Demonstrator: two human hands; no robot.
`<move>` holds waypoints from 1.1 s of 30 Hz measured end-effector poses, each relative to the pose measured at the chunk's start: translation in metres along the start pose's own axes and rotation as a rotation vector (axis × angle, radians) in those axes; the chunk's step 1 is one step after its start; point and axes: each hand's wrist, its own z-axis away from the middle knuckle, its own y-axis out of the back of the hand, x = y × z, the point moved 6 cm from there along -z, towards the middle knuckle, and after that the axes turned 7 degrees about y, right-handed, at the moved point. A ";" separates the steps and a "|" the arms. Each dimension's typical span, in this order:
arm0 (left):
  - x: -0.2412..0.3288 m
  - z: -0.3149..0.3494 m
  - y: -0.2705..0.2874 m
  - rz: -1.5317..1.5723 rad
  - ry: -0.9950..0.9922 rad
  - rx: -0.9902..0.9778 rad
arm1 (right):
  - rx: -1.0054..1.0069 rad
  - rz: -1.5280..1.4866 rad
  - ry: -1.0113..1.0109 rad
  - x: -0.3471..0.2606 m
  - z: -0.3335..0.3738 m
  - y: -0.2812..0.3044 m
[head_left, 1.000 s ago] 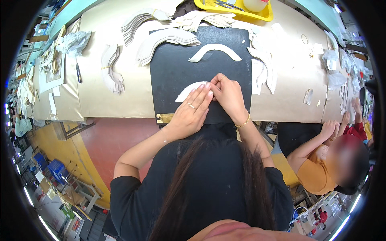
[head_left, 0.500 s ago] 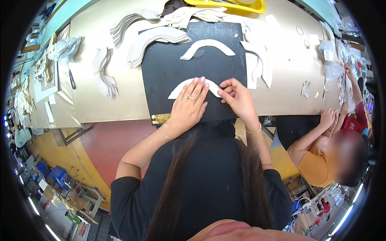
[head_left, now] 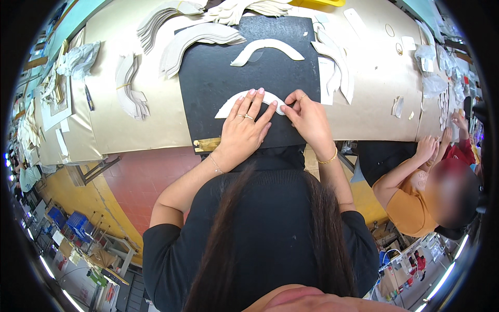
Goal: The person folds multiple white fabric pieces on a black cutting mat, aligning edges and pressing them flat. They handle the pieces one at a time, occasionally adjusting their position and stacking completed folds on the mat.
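A curved white strip (head_left: 227, 108) lies arched on a black board (head_left: 208, 78) in front of me. Across its middle my left hand (head_left: 244, 126) rests flat, fingers stretched out and pressing on it. At the strip's right end my right hand (head_left: 307, 118) pinches the tip between thumb and fingers. A second white curved strip (head_left: 267, 46) lies farther up the board, apart from my hands, with a small clear piece under its arch. A stack of curved pale strips (head_left: 200, 35) overlaps the board's upper left corner.
More bundles of curved strips stand at the left (head_left: 127, 87) and far left (head_left: 161, 22); loose strips (head_left: 338, 65) lie right of the board. A yellow tray (head_left: 322, 2) is at the back. Plastic bags (head_left: 78, 58) lie far left. A co-worker in an orange shirt (head_left: 408, 210) sits at the right.
The view has shifted slightly, so the table sits higher. My left hand stays flat on the strip; my right fingers have closed in on its right end.
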 end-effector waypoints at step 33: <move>-0.115 -0.025 0.103 0.168 0.421 0.620 | 0.123 0.211 0.365 -0.046 -0.013 -0.013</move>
